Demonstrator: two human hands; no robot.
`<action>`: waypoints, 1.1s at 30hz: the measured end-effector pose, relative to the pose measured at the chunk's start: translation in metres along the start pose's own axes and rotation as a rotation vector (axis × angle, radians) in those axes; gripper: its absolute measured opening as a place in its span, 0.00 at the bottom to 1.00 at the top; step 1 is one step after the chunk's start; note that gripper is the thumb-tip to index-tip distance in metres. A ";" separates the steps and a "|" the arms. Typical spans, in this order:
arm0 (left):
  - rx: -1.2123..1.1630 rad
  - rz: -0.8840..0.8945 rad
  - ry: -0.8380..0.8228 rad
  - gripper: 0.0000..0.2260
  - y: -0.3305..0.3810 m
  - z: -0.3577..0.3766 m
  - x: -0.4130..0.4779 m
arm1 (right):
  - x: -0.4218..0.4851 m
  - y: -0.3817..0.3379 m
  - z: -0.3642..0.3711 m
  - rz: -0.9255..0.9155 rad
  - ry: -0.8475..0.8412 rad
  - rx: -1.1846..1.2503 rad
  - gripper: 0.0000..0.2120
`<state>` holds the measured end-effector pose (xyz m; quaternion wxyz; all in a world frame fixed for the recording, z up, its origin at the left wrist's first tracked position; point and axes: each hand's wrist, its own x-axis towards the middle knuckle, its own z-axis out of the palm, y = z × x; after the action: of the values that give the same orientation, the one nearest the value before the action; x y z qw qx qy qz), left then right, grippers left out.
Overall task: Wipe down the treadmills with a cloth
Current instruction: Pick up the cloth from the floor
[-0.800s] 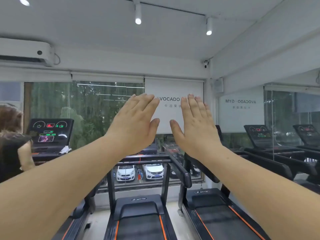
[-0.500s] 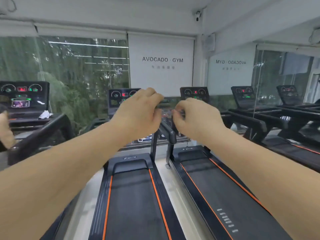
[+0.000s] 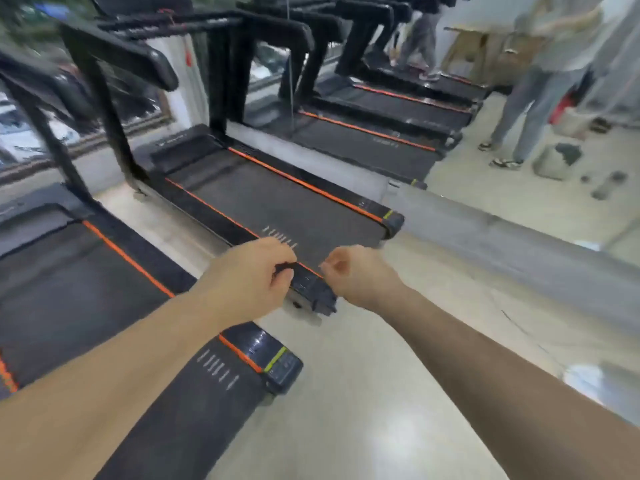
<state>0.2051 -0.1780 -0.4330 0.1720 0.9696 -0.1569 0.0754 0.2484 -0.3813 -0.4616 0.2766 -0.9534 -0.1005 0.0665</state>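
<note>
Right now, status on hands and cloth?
Both curled, holding nothing: left hand, right hand. No cloth in view; treadmill deck below the hands. Person standing far right, clear of it.

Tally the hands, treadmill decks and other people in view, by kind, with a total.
Hands: 2, left hand and right hand.
Treadmill decks: 4, near deck, middle deck, then third deck and farthest deck beyond the grey ledge, perhaps mirror images.
Other people: 2, standing person and walker on the farthest deck.
Total: 8.
</note>
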 end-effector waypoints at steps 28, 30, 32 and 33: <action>-0.283 0.446 -1.258 0.15 0.294 0.594 -0.447 | -0.696 0.414 0.446 1.544 0.321 0.694 0.11; -0.275 0.418 -1.305 0.14 0.303 0.631 -0.471 | -0.719 0.439 0.480 1.617 0.363 0.722 0.16; -0.255 0.398 -1.334 0.11 0.309 0.666 -0.490 | -0.737 0.463 0.516 1.677 0.397 0.743 0.19; -0.245 0.381 -1.334 0.10 0.311 0.684 -0.498 | -0.744 0.474 0.533 1.702 0.412 0.753 0.19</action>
<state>-0.3024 -0.5607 -1.0721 0.1310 0.7381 -0.4032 -0.5248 -0.4977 -0.6694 -1.1116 0.4367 -0.5480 0.7058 0.1044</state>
